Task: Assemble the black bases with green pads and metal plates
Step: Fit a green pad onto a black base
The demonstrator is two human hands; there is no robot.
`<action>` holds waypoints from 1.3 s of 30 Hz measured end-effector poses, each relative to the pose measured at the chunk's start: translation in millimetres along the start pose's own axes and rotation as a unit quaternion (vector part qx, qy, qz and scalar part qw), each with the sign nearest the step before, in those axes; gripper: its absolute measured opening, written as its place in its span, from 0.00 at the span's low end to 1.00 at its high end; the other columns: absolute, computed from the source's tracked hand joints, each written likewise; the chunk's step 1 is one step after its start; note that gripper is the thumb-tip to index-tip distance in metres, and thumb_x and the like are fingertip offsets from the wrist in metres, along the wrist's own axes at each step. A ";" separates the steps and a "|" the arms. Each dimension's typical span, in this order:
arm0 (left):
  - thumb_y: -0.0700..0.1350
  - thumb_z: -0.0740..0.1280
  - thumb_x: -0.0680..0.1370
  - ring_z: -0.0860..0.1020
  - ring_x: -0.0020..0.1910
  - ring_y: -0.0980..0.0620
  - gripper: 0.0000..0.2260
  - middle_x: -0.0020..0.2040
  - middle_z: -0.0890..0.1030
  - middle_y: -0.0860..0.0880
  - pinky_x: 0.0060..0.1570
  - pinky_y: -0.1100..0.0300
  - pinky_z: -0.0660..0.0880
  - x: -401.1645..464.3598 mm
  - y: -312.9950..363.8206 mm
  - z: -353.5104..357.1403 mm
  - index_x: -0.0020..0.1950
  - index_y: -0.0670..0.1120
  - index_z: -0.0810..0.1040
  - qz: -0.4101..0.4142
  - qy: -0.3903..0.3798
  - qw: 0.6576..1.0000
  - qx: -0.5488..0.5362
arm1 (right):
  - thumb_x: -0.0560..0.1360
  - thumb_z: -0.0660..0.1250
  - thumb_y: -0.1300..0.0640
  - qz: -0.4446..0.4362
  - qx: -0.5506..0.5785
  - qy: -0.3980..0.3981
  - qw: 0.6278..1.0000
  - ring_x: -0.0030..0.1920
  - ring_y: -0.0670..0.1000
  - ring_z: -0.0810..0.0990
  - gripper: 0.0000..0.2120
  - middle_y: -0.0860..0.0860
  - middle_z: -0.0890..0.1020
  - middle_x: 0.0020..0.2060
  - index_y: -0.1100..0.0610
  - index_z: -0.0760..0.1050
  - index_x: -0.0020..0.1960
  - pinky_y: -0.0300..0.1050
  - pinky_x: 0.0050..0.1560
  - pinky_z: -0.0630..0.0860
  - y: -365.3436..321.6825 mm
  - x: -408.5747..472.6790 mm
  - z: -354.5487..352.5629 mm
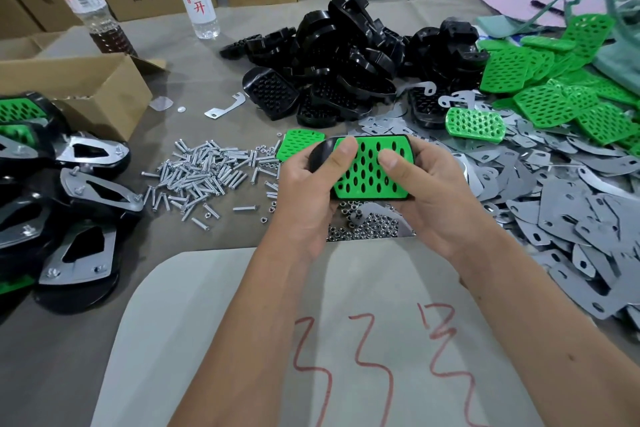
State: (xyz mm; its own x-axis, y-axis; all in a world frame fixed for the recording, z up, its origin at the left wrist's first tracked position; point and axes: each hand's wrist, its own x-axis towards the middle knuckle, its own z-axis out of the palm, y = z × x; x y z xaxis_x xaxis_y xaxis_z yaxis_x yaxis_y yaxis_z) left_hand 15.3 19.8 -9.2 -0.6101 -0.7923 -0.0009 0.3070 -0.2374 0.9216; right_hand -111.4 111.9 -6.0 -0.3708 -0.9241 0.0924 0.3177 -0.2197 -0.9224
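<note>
Green pad (369,168) on black base (320,152), gripped by both hands.

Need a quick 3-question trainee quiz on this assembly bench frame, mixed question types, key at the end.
1. True or false: both thumbs press on the green pad seated in the black base that the left hand and right hand hold.
2. Multiple choice: the loose screws lie A) left of the hands, B) inside the cardboard box, C) on the metal plates.
3. Fill in: the pile of finished units sits at the table's ___ edge.

Key: 1 true; 2 A; 3 left.
</note>
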 end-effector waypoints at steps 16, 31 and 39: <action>0.48 0.73 0.76 0.85 0.44 0.50 0.05 0.44 0.87 0.48 0.44 0.53 0.83 1.2 1.0 -3.5 0.42 0.51 0.88 -0.017 -0.009 1.000 -0.005 | 0.75 0.72 0.56 0.020 0.000 -0.046 0.999 0.55 0.60 0.85 0.15 0.62 0.85 0.56 0.62 0.82 0.59 0.51 0.55 0.83 -0.4 0.9 -8.6; 0.49 0.70 0.81 0.80 0.37 0.58 0.09 0.37 0.83 0.54 0.37 0.63 0.78 12.1 -12.3 -5.2 0.41 0.50 0.82 0.074 0.099 0.976 0.179 | 0.75 0.71 0.58 0.044 -0.023 0.029 0.998 0.57 0.63 0.86 0.16 0.62 0.86 0.55 0.63 0.81 0.61 0.50 0.52 0.85 8.5 3.4 -5.0; 0.47 0.70 0.82 0.83 0.44 0.50 0.08 0.43 0.86 0.47 0.49 0.47 0.82 11.9 -11.1 -4.5 0.46 0.46 0.83 0.042 0.075 0.988 0.128 | 0.76 0.69 0.59 0.049 -0.019 0.024 0.998 0.59 0.66 0.84 0.16 0.64 0.85 0.56 0.65 0.79 0.62 0.51 0.53 0.85 6.5 3.9 -7.9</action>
State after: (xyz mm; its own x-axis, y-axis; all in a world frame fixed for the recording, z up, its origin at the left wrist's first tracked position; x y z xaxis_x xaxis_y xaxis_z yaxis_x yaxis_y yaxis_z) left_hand 8.0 10.5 -21.1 -0.4701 -0.8817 0.0397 0.1457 -0.0332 0.9888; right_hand -117.6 109.4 -14.6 -0.3813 -0.9243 -0.0170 0.3217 -0.1155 -0.9398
